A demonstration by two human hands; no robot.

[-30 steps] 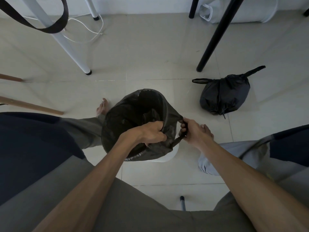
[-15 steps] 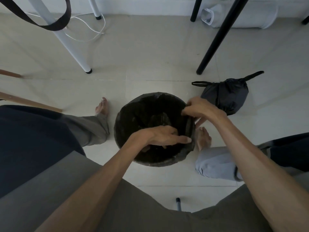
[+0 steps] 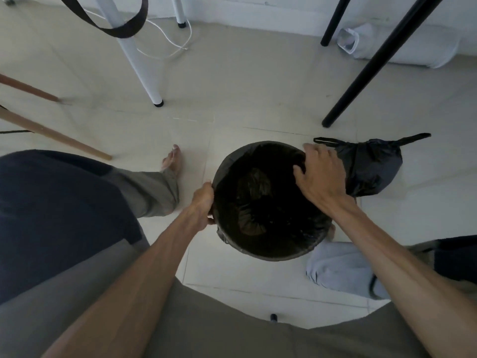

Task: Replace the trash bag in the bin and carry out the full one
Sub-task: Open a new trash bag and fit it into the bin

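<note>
A round bin (image 3: 268,250) stands on the tiled floor between my feet, lined with a fresh black trash bag (image 3: 258,200) whose edge is folded over the rim. My left hand (image 3: 205,205) grips the bag's edge at the bin's left rim. My right hand (image 3: 321,171) lies spread over the far right rim, with its thumb hooked inside and pressing the bag against it. The full black trash bag (image 3: 371,169), tied shut with two handle loops sticking out, sits on the floor just right of the bin, partly hidden behind my right hand.
A black table leg (image 3: 371,68) slants down behind the full bag. A white leg (image 3: 139,60) and a white cable (image 3: 170,51) are at the back left, wooden legs (image 3: 51,135) at far left. My bare left foot (image 3: 171,158) is left of the bin.
Both hands have moved apart from the near side of the rim: the left to the left rim, the right to the far right rim. The bag's edge now wraps the whole rim.
</note>
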